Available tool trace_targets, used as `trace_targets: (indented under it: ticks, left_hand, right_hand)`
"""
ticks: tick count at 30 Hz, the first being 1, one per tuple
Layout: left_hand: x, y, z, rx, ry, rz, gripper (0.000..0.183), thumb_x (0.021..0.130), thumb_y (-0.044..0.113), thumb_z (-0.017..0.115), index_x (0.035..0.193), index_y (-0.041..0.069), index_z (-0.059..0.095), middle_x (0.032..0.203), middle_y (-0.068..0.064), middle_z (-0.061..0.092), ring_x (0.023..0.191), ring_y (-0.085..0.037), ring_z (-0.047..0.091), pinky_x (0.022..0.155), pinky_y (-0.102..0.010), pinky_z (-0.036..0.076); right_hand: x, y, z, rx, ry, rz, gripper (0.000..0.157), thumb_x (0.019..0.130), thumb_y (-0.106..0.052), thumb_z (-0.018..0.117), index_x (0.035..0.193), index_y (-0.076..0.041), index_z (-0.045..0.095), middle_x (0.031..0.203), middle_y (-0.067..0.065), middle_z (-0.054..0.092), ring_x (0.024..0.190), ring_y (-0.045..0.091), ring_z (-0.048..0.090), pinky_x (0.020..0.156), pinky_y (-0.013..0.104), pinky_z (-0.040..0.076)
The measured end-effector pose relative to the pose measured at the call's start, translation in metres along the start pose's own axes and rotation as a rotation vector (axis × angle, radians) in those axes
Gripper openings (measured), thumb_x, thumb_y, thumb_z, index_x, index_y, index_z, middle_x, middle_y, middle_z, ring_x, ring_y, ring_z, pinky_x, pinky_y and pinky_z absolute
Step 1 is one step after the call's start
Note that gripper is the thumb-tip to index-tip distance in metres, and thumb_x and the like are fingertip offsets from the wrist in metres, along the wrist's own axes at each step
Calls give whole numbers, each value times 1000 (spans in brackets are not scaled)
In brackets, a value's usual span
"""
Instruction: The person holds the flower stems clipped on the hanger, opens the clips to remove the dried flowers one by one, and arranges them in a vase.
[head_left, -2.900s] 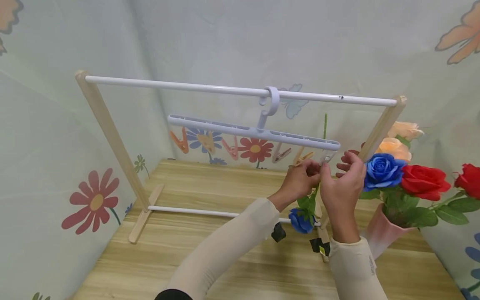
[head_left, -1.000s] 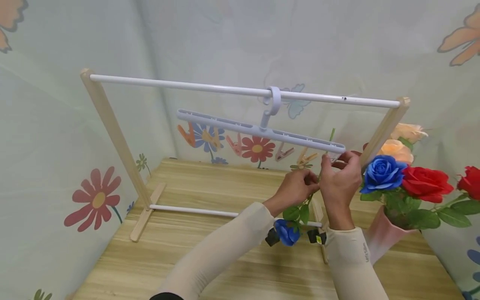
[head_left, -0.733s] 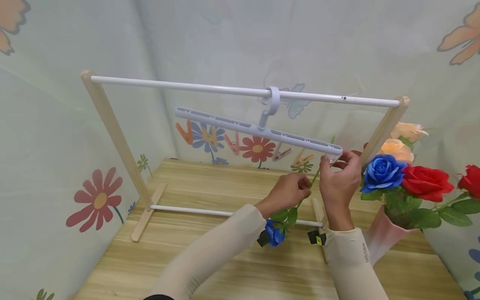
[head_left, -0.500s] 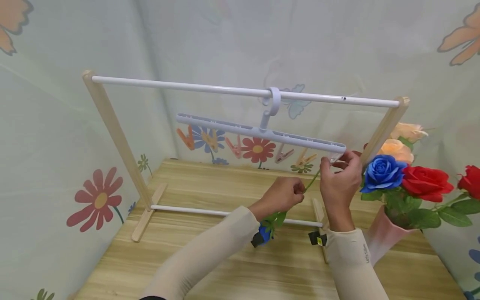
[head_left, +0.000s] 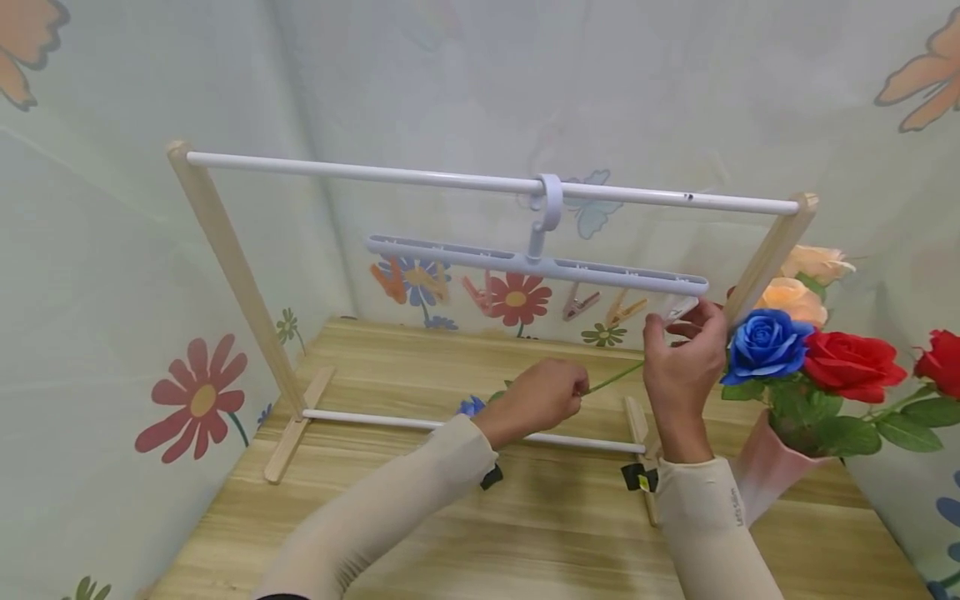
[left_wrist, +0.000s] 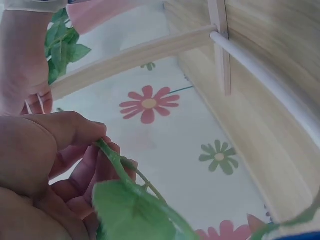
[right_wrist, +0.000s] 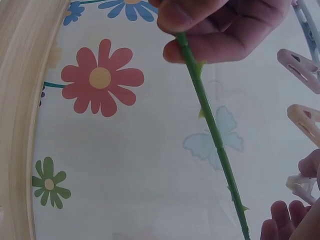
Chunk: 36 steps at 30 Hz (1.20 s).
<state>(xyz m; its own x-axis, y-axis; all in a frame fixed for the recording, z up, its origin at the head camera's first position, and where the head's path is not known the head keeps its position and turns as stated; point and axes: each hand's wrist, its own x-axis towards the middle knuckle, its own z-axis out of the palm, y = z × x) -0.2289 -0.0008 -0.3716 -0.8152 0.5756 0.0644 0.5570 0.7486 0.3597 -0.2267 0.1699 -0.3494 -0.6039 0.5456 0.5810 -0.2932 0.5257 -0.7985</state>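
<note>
My left hand [head_left: 536,396] pinches the thin green stem of a blue rose [head_left: 471,406] between thumb and fingers. The bloom points left, partly hidden behind the wrist; the bare, thorny stem [right_wrist: 207,115] slants up toward the right hand. A green leaf [left_wrist: 127,210] lies close to the fingers in the left wrist view. My right hand [head_left: 682,371] pinches a white clothespin [head_left: 681,310] under the right end of the pale lilac hanger [head_left: 480,257]. In the right wrist view, the stem's lower end passes to the left of that clothespin.
The hanger hooks over the white rod [head_left: 375,173] of a wooden-sided rack. Several pastel clothespins, one orange [head_left: 390,282], dangle along it. At right, a pink vase [head_left: 772,467] holds red, blue and peach roses. A lower rod [head_left: 375,419] crosses the wooden table [head_left: 525,533].
My left hand has drawn the blue rose down and left, away from the white clothespin, and the stem has tilted nearer level. The right hand stays at the clothespin; the hanger has swayed slightly.
</note>
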Motion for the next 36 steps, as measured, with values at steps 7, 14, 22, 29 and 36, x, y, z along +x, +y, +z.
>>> trace_targets:
  ticks: [7, 14, 22, 29, 36]
  left_hand:
    - [-7, 2, -4, 93, 26, 14, 21, 99, 8, 59, 110, 16, 75, 106, 3, 74, 89, -7, 64, 74, -19, 54]
    - [-15, 0, -8, 172, 67, 43, 18, 98, 12, 63, 110, 17, 76, 102, 4, 74, 85, -4, 64, 70, -18, 55]
    - [-21, 0, -13, 266, 90, 92, 20, 99, 12, 63, 109, 20, 78, 98, 4, 73, 86, -5, 67, 66, -17, 55]
    - [-26, 3, -16, 362, 162, 146, 20, 99, 12, 64, 106, 22, 80, 94, 4, 72, 84, -8, 67, 65, -17, 55]
    - [-28, 6, -20, 429, 144, 129, 21, 101, 13, 62, 109, 23, 79, 100, 4, 73, 91, -11, 67, 75, -23, 58]
  right_hand:
    - [1, 1, -3, 10, -8, 0, 50, 94, -24, 70, 136, -3, 53, 120, 10, 65, 94, 7, 61, 79, 18, 47]
    - [-1, 4, -4, 13, -22, -16, 52, 93, -22, 72, 136, -1, 52, 121, 13, 65, 94, 9, 62, 78, 21, 48]
    - [-5, 5, -6, 2, -59, -18, 53, 93, -21, 72, 138, -2, 51, 123, 13, 63, 97, 9, 61, 81, 19, 48]
    - [-15, 10, -10, -75, -154, -33, 46, 92, -21, 74, 127, 3, 58, 121, 21, 59, 101, 30, 65, 81, 25, 47]
    - [-32, 17, -14, -200, -473, -144, 36, 91, -18, 77, 117, 3, 66, 117, 23, 65, 105, 39, 62, 89, 53, 51]
